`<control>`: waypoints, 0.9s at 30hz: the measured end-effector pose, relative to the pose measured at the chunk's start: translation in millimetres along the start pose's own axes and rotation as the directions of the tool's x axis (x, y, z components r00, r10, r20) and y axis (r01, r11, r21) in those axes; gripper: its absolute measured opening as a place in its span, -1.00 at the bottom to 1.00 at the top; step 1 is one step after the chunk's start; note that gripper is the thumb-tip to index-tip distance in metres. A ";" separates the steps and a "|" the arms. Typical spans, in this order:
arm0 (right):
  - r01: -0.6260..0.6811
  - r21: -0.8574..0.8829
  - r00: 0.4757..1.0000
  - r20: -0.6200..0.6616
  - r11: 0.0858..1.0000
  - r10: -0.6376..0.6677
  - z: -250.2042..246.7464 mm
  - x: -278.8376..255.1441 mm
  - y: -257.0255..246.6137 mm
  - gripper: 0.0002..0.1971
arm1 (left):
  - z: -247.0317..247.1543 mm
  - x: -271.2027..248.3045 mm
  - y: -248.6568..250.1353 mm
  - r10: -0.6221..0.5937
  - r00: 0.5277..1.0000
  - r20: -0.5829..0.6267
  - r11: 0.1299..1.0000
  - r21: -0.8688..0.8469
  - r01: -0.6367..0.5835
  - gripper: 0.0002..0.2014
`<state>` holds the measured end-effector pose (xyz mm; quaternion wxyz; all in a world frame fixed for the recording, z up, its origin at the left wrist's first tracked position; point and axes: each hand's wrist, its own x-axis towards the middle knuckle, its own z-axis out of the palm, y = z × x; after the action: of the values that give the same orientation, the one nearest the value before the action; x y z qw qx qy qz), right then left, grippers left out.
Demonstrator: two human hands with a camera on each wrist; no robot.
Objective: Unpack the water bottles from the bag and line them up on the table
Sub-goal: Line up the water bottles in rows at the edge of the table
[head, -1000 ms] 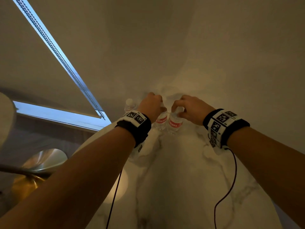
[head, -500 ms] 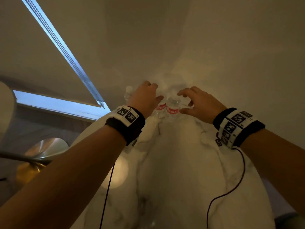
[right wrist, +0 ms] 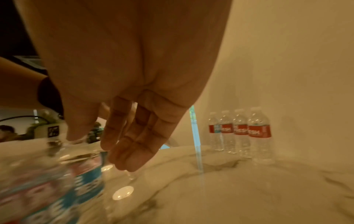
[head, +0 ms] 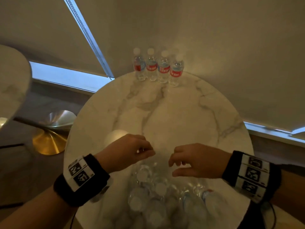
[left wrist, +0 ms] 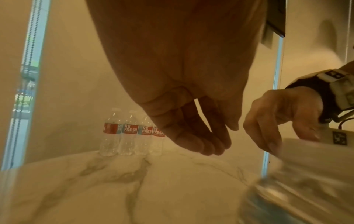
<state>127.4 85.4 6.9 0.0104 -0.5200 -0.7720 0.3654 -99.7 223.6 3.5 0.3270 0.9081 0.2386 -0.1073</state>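
Observation:
Several clear water bottles (head: 157, 68) with red labels and white caps stand upright in a tight row at the far edge of the round marble table (head: 173, 116). A clear plastic bag (head: 156, 195) with more white-capped bottles lies at the near edge. Both hands hang just above it, and whether they touch it is too blurred to tell. My left hand (head: 145, 151) is empty, fingers relaxed and nearly straight in the left wrist view (left wrist: 206, 144). My right hand (head: 175, 164) is empty too, fingers loosely bent (right wrist: 124, 144). The bottle row (left wrist: 132, 133) (right wrist: 241, 131) shows far behind the hands.
A second marble table top (head: 9, 80) juts in at the left, above a brass disc base (head: 47, 142) on the floor. A roller blind with a bead chain (head: 87, 38) and a pale wall stand right behind the bottle row.
Both hands let go of the two bottles at the far edge and drew back toward me, over the bag. The row now stands free.

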 end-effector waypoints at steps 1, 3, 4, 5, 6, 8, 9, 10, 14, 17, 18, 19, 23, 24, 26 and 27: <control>0.024 0.004 1.000 0.012 1.000 -0.024 6.1 -0.4 -8.4 -0.60 | 4.0 -9.9 2.1 0.000 1.000 0.025 1.000 -0.027 0.001 -0.69; 0.058 0.016 0.998 0.035 0.998 -0.058 15.2 -1.0 -24.4 -0.54 | 9.9 -26.0 7.8 0.007 0.997 0.072 0.996 -0.085 -0.001 -0.67; 0.066 0.027 0.996 0.053 0.997 -0.067 19.0 -0.5 -31.1 -0.51 | 12.5 -31.7 8.9 0.010 0.996 0.092 0.995 -0.098 -0.001 -0.68; 0.069 0.032 0.995 0.073 0.997 -0.071 22.9 0.5 -36.5 -0.48 | 15.1 -36.1 9.6 0.014 0.994 0.106 0.995 -0.095 -0.004 -0.69; 0.072 0.018 0.993 0.090 0.997 -0.074 26.5 2.7 -40.2 -0.46 | 18.6 -39.1 8.8 0.015 0.993 0.116 0.997 -0.083 -0.005 -0.67; 0.102 -0.067 0.990 0.105 0.993 -0.095 34.1 9.1 -44.3 -0.45 | 25.9 -43.9 7.0 0.005 0.991 0.135 0.997 -0.072 0.005 -0.63; 0.119 -0.111 0.988 0.110 0.987 -0.107 37.8 12.7 -45.3 -0.48 | 29.6 -46.0 5.7 -0.001 0.990 0.139 0.997 -0.075 0.011 -0.62; 0.129 -0.137 0.987 0.110 0.982 -0.115 40.0 15.7 -46.1 -0.53 | 32.9 -47.8 4.6 -0.004 0.991 0.135 0.997 -0.081 0.015 -0.62; 0.088 -0.161 0.995 0.070 0.983 -0.078 30.7 14.8 -42.4 -0.65 | 37.0 -49.7 1.8 -0.022 0.997 0.077 0.996 -0.087 0.028 -0.71; 0.030 -0.140 1.000 0.008 0.990 -0.029 14.5 4.4 -31.0 -0.67 | 31.5 -42.9 2.1 -0.017 0.999 0.033 0.995 -0.102 0.021 -0.73; 0.006 -0.140 1.000 -0.013 0.990 -0.008 8.1 0.9 -26.2 -0.68 | 28.7 -38.2 1.8 -0.016 1.000 0.017 0.995 -0.100 0.018 -0.74; -0.020 -0.145 0.999 -0.033 0.989 0.015 1.4 -2.1 -20.5 -0.69 | 25.0 -32.3 1.1 -0.016 1.000 -0.003 0.995 -0.098 0.015 -0.74; -0.121 -0.169 0.988 -0.111 0.978 0.103 -32.8 -4.1 8.8 -0.68 | -4.7 4.1 -2.2 -0.029 0.995 -0.092 0.997 -0.071 0.022 -0.72; -0.151 -0.171 0.984 -0.121 0.974 0.132 -42.5 -1.3 18.3 -0.68 | -14.5 15.7 -3.8 -0.042 0.993 -0.110 0.997 -0.063 0.035 -0.71; -0.213 -0.176 0.971 -0.145 0.961 0.189 -61.8 8.2 38.9 -0.69 | -34.2 41.7 -10.4 -0.079 0.986 -0.145 0.996 -0.056 0.072 -0.70; -0.242 -0.180 0.964 -0.159 0.954 0.214 -70.8 15.7 49.5 -0.69 | -44.2 55.7 -15.1 -0.096 0.982 -0.161 0.995 -0.052 0.089 -0.69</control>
<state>187.7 146.8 24.6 -0.0303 -0.6282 -0.7365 0.2489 -57.5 282.5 9.5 0.3211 0.8942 0.3089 -0.0421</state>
